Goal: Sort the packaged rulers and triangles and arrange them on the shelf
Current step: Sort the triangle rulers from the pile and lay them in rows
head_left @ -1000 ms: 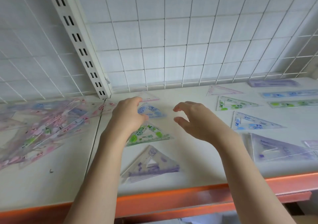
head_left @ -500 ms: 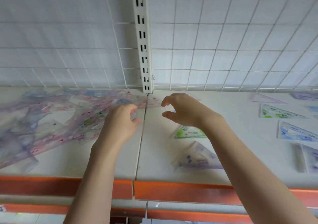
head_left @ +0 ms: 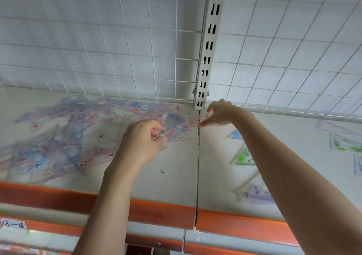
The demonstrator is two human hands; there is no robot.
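Your left hand pinches the near end of a pink-printed packaged triangle at the right edge of the loose pile on the shelf, and your right hand nips its far corner by the seam. Judging by looks, it is light, flat and stiff, in slick wrap — so hold the edges and lift level. Sorted triangles lie to the right.

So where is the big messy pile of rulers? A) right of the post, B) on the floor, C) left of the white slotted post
C: the jumbled pile lies on the shelf left of the slotted post; only a few separate triangles lie to its right.
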